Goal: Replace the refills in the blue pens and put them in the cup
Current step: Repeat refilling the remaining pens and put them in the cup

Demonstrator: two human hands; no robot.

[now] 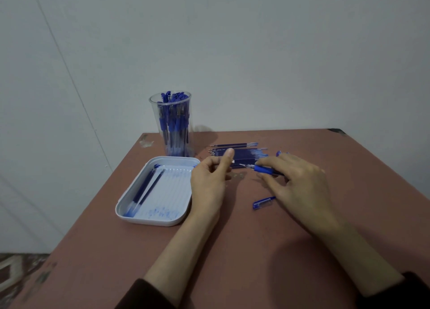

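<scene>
Mid-task: one blue pen [264, 169] is in the right hand [297, 180], and the cup [151, 100] is already well filled.
Right fingers [271, 161] grip the pen by its blue sleeve just over the worktop [302, 250], tip toward the left hand [209, 180]. Left fingers are curled, thumb up, near that tip; can't tell if they pinch anything. A loose cap [264, 203] lies by the right hand, so capping and cupping look still to do. The clear cup, at the far left of the worktop, is packed with upright pens [173, 125], probably finished ones. The white tray [130, 213] is ink-smeared and holds two used-looking refills [145, 187]. A row of spare refills [239, 152] lies behind the hands, so more pens are likely to come.
</scene>
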